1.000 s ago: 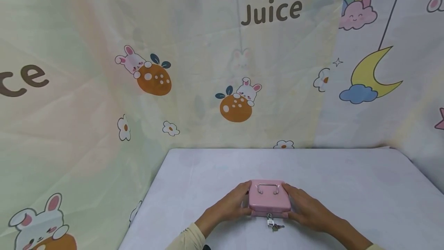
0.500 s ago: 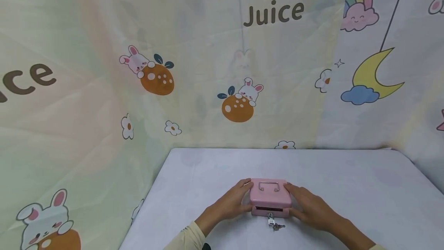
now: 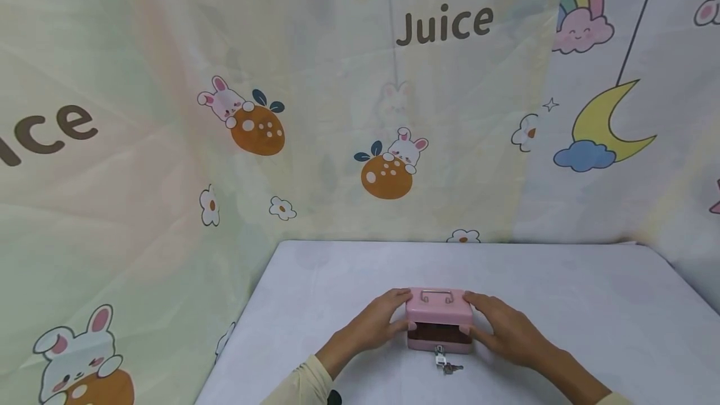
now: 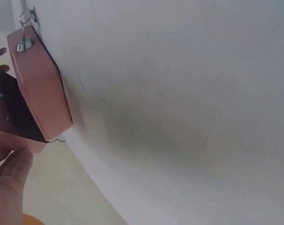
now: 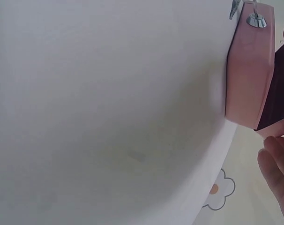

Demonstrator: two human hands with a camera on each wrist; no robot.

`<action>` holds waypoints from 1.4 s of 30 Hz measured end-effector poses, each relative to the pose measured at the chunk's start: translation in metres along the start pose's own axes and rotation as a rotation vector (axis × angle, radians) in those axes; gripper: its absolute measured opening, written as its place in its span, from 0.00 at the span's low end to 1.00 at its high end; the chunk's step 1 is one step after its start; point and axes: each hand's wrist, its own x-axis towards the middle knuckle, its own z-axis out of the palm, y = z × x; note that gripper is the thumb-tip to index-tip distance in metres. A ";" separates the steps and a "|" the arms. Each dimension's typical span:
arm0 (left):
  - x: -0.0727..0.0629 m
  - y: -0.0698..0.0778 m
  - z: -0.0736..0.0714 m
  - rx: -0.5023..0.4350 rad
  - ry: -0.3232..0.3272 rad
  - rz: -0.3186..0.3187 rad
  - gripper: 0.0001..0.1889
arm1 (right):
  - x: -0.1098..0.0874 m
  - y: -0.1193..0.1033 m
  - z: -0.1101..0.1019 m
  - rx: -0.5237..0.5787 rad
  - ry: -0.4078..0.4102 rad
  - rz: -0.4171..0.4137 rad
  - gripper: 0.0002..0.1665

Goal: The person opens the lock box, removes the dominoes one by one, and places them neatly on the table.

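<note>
A small pink metal cash box (image 3: 440, 349) sits on the table with its hinged lid (image 3: 439, 313) part raised, showing a dark interior. On top of the lid is a silver carry handle (image 3: 436, 297). My left hand (image 3: 375, 324) grips the lid's left side, thumb at the front edge and fingers toward the back. Opposite it, my right hand (image 3: 502, 329) holds the right side in the same way. A key stands in the front lock (image 4: 25, 44), and more keys (image 3: 450, 369) hang from its ring onto the table.
The white-covered table (image 3: 562, 292) reaches back to a printed cloth wall (image 3: 326, 80) with bunnies and oranges. A small dark object (image 3: 334, 397) shows by the left sleeve (image 3: 304, 383).
Between my two hands the box lid has risen from closed, first to a narrow gap and now to a wider opening at the front. The keys have stayed hanging in front.
</note>
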 end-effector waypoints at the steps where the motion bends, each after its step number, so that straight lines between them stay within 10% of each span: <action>1: 0.000 0.000 0.000 -0.003 0.005 0.009 0.32 | 0.001 0.000 -0.001 0.007 -0.005 0.000 0.39; 42: 0.031 -0.006 -0.017 -0.071 0.069 0.039 0.22 | 0.042 0.012 -0.018 0.235 -0.153 0.099 0.35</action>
